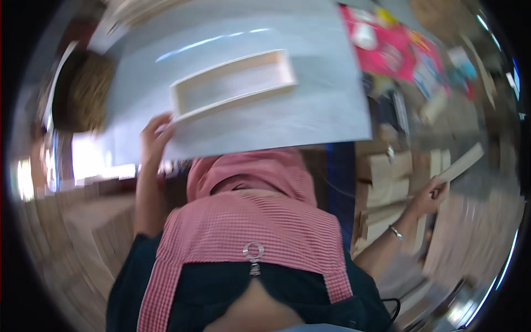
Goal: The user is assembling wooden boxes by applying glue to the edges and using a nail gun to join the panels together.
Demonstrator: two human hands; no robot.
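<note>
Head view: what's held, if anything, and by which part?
Right grip: pale strip, held by its near end. Left grip: at the frame's near-left corner; blur hides whether it holds or just touches.

No legible text, labels or numbers.
</note>
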